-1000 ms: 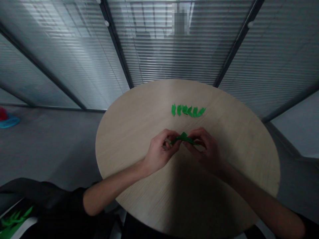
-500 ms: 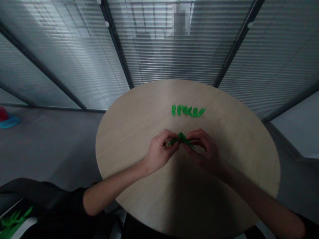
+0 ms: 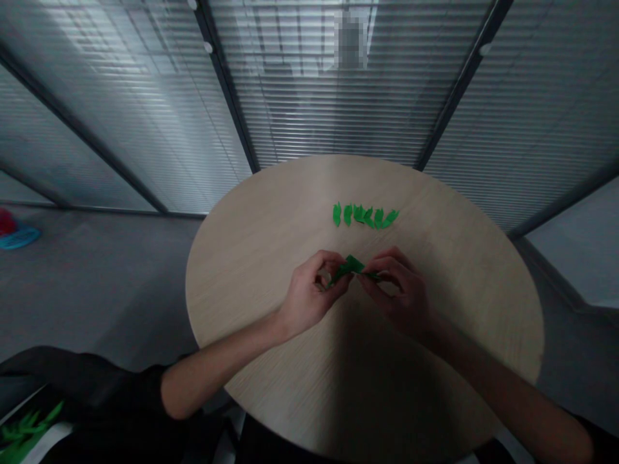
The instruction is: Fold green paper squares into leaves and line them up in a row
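Observation:
A small folded piece of green paper (image 3: 352,266) is held just above the middle of a round wooden table (image 3: 271,219). My left hand (image 3: 312,293) pinches its left end with curled fingers. My right hand (image 3: 399,290) pinches its right end the same way. The two hands almost touch. Beyond them, on the far half of the table, lies a row of several small green folded leaf shapes (image 3: 363,215).
Glass walls with horizontal blinds (image 3: 338,96) rise behind the table. The grey floor (image 3: 87,277) spreads to the left, with a blue and red object (image 3: 12,233) at its far left edge. More green paper (image 3: 26,428) shows at the bottom left, by my dark sleeve.
Both hands stay in place. The green paper between my fingers has been turned and folded slightly, its raised part now tilted more to the left.

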{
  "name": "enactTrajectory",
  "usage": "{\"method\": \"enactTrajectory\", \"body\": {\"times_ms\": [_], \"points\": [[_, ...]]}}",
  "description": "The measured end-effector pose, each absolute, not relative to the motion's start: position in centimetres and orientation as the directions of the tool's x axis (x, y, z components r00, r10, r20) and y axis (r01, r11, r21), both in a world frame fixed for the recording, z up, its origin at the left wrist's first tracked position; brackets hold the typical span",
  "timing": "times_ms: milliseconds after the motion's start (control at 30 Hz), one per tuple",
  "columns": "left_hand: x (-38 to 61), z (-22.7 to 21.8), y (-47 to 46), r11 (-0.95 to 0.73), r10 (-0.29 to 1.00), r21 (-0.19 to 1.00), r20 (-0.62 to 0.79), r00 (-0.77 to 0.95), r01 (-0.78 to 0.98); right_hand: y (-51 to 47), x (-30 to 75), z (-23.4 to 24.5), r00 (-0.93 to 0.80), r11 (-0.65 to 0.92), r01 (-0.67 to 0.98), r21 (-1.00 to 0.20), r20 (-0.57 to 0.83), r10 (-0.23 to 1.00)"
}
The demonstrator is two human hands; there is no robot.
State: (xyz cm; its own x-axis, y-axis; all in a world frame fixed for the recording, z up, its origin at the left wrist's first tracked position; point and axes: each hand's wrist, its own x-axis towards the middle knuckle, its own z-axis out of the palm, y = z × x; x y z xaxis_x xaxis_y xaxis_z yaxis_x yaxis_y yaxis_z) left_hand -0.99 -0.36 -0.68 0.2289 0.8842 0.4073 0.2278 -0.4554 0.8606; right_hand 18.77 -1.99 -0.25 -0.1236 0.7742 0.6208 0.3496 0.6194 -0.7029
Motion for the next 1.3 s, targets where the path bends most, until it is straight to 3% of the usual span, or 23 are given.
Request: {"method": "enactTrajectory", "body": {"times_ms": [67, 167, 267, 433, 633, 833, 1000, 1300], "points": [[-1.08, -0.51, -0.33, -0.506, 0.858, 0.828, 0.458, 0.232, 0.24, -1.94, 18.81, -0.31, -0.119, 0.602, 0.336, -0.724, 0.601, 0.79], [-1.34, -0.19, -0.1, -0.667, 0.745, 0.686, 0.63, 0.221, 0.291, -1.94, 18.81, -0.22, -0.117, 0.586, 0.302, -0.752, 0.581, 0.805], [-1.55, -0.03, 0.13, -0.734, 0.679, 0.637, 0.678, 0.281, 0.236, -1.98, 18.84, 0.04, -0.13, 0.605, 0.269, -0.749, 0.594, 0.794], [-1.5, -0.15, 0.01, -0.683, 0.688, 0.724, 0.593, 0.418, 0.098, -1.9, 19.03, 0.24, -0.189, 0.65, 0.265, -0.713, 0.622, 0.76], [-1.36, -0.54, -0.15, -0.57, 0.774, 0.817, 0.497, 0.392, 0.088, -1.8, 19.01, -0.01, -0.179, 0.639, 0.279, -0.717, 0.614, 0.768], [-1.33, -0.49, -0.15, -0.579, 0.77, 0.814, 0.534, 0.35, 0.031, -1.9, 18.91, -0.12, -0.151, 0.593, 0.281, -0.755, 0.575, 0.804], [-1.25, -0.31, -0.1, -0.573, 0.772, 0.82, 0.548, 0.322, -0.021, -1.91, 18.85, 0.1, -0.21, 0.583, 0.177, -0.793, 0.548, 0.809], [-1.12, -0.46, -0.06, -0.469, 0.818, 0.883, 0.444, 0.366, -0.023, -1.99, 18.81, 0.49, -0.162, 0.534, 0.18, -0.826, 0.511, 0.845]]}}
